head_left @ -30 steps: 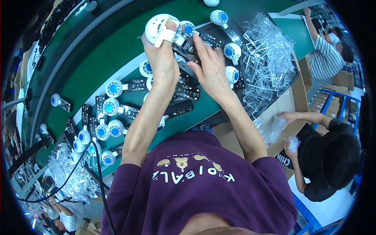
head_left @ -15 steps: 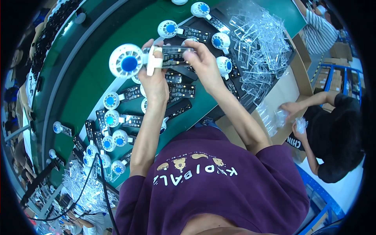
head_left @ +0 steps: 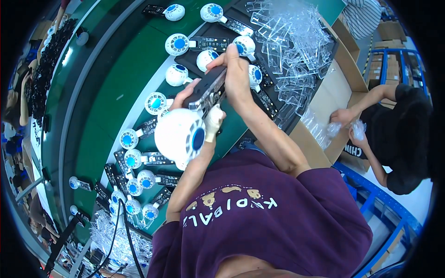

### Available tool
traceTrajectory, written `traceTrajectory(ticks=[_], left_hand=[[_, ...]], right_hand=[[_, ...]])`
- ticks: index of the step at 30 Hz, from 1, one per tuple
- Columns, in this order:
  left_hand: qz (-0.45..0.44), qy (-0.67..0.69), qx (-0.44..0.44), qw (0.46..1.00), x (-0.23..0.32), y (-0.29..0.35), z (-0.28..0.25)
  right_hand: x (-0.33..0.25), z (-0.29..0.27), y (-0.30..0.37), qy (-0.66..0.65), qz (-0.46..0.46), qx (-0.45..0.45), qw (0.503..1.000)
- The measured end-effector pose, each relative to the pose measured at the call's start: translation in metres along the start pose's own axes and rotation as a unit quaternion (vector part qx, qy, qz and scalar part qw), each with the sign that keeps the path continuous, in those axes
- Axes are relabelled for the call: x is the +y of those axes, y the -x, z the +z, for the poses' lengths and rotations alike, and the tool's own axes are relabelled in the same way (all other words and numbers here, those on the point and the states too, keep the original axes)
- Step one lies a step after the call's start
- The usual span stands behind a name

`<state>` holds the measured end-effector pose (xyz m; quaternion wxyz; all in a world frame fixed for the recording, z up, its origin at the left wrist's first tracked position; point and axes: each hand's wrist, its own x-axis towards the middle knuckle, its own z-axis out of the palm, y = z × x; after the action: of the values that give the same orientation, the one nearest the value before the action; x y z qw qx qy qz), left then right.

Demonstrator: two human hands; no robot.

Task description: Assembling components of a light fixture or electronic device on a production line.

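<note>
Both hands hold one device: a round white head with a vented ring and blue centre, on a dark stick-shaped body with a circuit board along its side. My left hand, with a white wrap on its thumb, is closed round the body close to the head. Up at the body's far end, my right hand grips it between thumb and fingers. The device is tilted, its head nearest me. Just beyond it, similar white heads with boards lie on a black mat. Part of the left palm is hidden behind the device.
Clear plastic covers are heaped at the far right, beside an open cardboard box. Several more devices lie on the green table at left. A cable crosses the lower left. Another person handles clear bags on the right.
The device has turned from lying crosswise to pointing its white head toward me, dark back upward. My right hand has shifted its grip to the far end. The whole view has moved slightly.
</note>
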<state>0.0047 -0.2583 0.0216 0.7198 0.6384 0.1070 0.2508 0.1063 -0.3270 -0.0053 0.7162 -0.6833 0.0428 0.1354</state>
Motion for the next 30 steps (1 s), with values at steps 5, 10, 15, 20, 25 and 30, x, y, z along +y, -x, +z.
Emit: traceTrajectory(ticks=[5,10,15,20,25,30], left_hand=[[0.084,-0.016,-0.041,0.995,-0.002,-0.003,0.005],[-0.005,-0.010,-0.019,1.000,0.001,-0.005,0.005],[0.089,-0.095,-0.033,0.991,-0.022,-0.021,0.000],[-0.240,0.006,0.017,0.971,-0.044,-0.098,-0.071],[-0.308,-0.153,0.099,0.934,-0.085,-0.177,-0.223],[-0.219,-0.623,0.165,0.733,-0.092,-0.184,-0.203]], right_hand=[[-0.017,-0.006,0.001,0.007,-0.054,-0.025,0.998],[0.002,-0.010,-0.004,-0.094,0.105,-0.059,0.988],[0.021,0.012,-0.024,-0.159,0.082,-0.046,0.983],[0.010,-0.038,-0.050,0.400,-0.453,-0.062,0.794],[0.002,-0.176,-0.077,0.687,-0.086,0.111,0.713],[0.038,-0.179,-0.069,0.675,-0.118,0.115,0.719]])
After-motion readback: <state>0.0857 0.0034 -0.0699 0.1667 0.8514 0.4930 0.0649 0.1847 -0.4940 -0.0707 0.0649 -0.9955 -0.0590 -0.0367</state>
